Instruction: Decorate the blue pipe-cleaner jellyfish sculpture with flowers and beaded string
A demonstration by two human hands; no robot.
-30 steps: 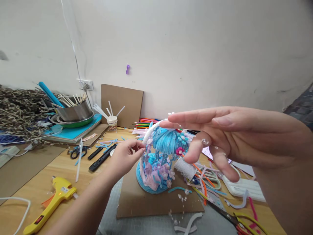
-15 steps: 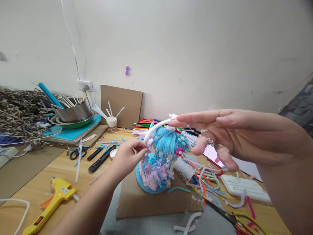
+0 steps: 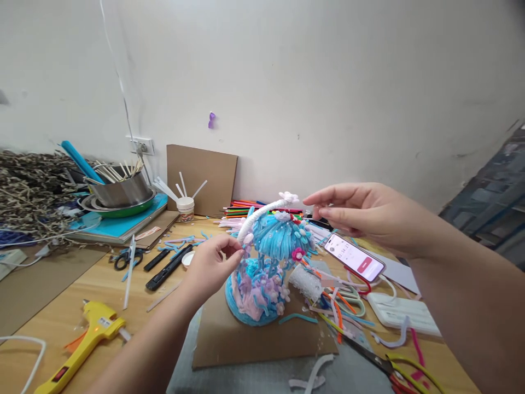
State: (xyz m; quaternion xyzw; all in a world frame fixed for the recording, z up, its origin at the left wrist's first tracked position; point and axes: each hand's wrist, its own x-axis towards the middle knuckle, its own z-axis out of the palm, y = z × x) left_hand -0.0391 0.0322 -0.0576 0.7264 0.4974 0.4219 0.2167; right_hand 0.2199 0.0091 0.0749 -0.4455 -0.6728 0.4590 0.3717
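Note:
A fluffy pipe-cleaner lamp (image 3: 281, 238) stands on a cardboard square, with a ribbed blue shade, small flowers and a round blue base covered in pink and lilac pieces. Its curved white wrapped stem (image 3: 259, 214) arches over the shade and ends in a white flower. My left hand (image 3: 215, 265) pinches the stem low on its left side, near a pale pink flower. Just right of the stem's tip is my right hand (image 3: 361, 213), its fingers stretched forward and the thumb beneath; I see nothing held in it.
A yellow glue gun (image 3: 88, 339) lies at the left, near a black cutter (image 3: 170, 268). Right of the lamp are a tipped tub of clear beads (image 3: 305, 283), a phone (image 3: 355, 258), a white power bank (image 3: 400, 313) and yellow-handled scissors (image 3: 404, 372). Pipe-cleaner scraps lie around.
My right hand has drawn back right from the stem's tip and turned, its fingers coming closer together. Clear beads seen at its fingers no longer show. My left hand keeps its grip.

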